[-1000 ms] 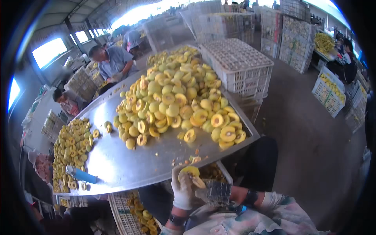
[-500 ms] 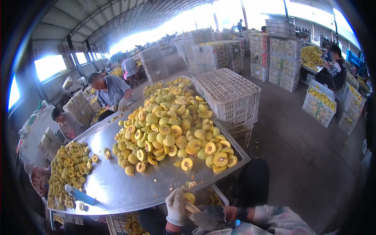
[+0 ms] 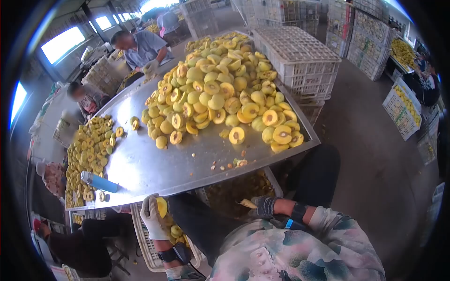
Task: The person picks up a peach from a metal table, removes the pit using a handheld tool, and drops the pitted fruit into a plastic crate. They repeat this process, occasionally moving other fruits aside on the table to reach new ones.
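My left hand (image 3: 153,219), in a white glove, is closed on a yellow peach half (image 3: 162,206) left of my knee. Below it a pale plastic crate (image 3: 142,240) on the floor holds more peach halves (image 3: 177,232). My right hand (image 3: 265,206), in a dark grey glove, is closed around a small tool with a light wooden handle (image 3: 248,203); its working end is hard to make out. Near that hand, under the table edge, sits a bin (image 3: 274,181) with dark brown scraps inside. A large heap of halved peaches (image 3: 211,96) lies on the metal table (image 3: 154,164).
A blue bottle (image 3: 100,181) lies beside a second heap of fruit (image 3: 91,147) at the left. Stacked crates (image 3: 300,61) stand against the table's right side. A person (image 3: 143,49) works across the table, and others sit along the left.
My hands have moved apart: the left went left over the crate with the peach half, the right stayed over the bin with the tool. The view has tilted down.
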`<action>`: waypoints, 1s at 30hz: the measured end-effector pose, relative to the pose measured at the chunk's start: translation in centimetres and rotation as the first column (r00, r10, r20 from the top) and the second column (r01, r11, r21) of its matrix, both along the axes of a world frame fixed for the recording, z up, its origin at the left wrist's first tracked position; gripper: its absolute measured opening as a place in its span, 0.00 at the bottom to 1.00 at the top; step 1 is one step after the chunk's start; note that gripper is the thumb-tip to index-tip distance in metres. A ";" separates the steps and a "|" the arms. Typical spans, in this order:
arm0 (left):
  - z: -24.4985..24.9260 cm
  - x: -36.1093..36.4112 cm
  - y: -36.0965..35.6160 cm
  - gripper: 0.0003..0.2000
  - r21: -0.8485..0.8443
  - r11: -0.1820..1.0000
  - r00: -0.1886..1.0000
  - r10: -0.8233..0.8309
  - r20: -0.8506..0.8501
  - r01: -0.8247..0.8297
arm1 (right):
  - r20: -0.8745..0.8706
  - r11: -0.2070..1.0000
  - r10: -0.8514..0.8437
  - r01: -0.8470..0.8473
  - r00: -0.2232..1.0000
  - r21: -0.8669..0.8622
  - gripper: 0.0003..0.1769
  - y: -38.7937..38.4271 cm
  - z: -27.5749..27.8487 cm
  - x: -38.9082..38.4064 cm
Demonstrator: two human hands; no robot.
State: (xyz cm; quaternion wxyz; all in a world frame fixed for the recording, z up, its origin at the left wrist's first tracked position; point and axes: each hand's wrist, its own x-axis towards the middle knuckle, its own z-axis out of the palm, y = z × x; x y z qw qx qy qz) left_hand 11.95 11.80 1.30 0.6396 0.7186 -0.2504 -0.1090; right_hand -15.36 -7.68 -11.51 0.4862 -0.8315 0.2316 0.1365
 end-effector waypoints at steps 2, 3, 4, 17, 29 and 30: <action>-3.4 3.9 4.5 0.08 0.339 0.941 0.990 -0.050 0.133 0.001 | -0.072 0.997 0.036 -0.042 0.997 -0.070 0.23 0.3 -2.0 -0.6; -6.3 6.6 7.1 0.09 0.459 0.888 0.980 -0.089 0.180 -0.004 | -0.067 0.997 0.049 -0.053 0.997 -0.060 0.23 0.0 -2.0 -0.8; -5.7 7.1 7.6 0.11 0.734 0.673 0.953 -0.151 0.262 -0.095 | -0.036 0.999 -0.048 0.047 0.998 -0.020 0.24 -0.4 -1.7 -1.0; 1.9 -0.4 -19.4 0.26 0.720 0.693 0.565 -0.580 0.586 -0.035 | 0.042 0.982 -0.031 0.038 0.999 -0.187 0.28 -1.9 0.7 -2.8; -4.8 -6.4 -28.8 0.26 0.792 0.439 0.532 -0.829 0.175 0.424 | 0.490 0.844 -0.101 0.335 0.866 -0.418 0.26 -1.3 -3.3 -4.6; -4.5 -6.5 -27.8 0.25 0.586 0.550 0.682 -0.732 -0.007 0.596 | 0.043 0.894 -0.055 0.069 0.998 -0.443 0.28 -2.0 -0.3 -4.0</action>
